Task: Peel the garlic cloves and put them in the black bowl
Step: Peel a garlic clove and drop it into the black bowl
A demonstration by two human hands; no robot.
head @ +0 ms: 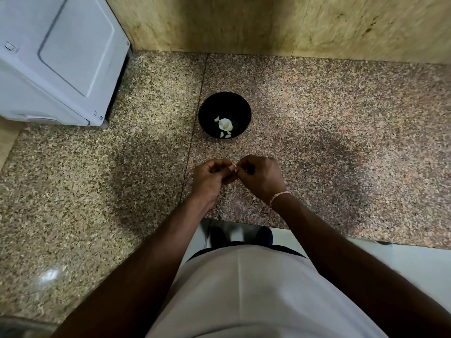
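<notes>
between your fingertips the garlic clove [233, 165] sits pinched by left hand [211, 175] and right hand [260, 176]; black bowl [224, 115] lies straight ahead, beyond both.

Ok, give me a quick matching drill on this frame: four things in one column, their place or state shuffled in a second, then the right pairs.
Things:
1. black bowl
2. peeled garlic cloves
3. garlic clove
4. white appliance

Place or state:
A. pinched between the left hand and the right hand
B. far left, against the wall
C. lying inside the bowl
D. on the counter, beyond the hands

Pairs: 1-D, 2-C, 3-A, 4-B
</notes>
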